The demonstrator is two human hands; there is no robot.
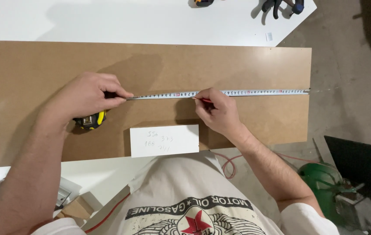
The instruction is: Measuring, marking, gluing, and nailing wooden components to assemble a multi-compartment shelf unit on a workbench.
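Fingers of the left hand pinched narrow on the tape blade, pressing it flat on the brown board near the board's middle. Tape case, yellow and black, sits on the board under the heel of that hand, partly hidden. Right hand closed around a red pencil; only a short stretch of pencil shows between thumb and forefinger, its tip at the blade's near edge. Hand rests on the board just below the blade.

Blade runs straight from the left fingers to the board's right edge, where its end hook catches. It lies flat, roughly parallel to the board's long edges, about midway across the width.

White paper slip with handwriting lies on the board's near edge, between the two forearms, just below the right hand.

Board lies on a white worktop, which shows beyond the board's far edge and at its near left corner. Dark clamps on the worktop, well beyond the board's far right corner. Right of the board: concrete floor, a red cable, a green object low down.
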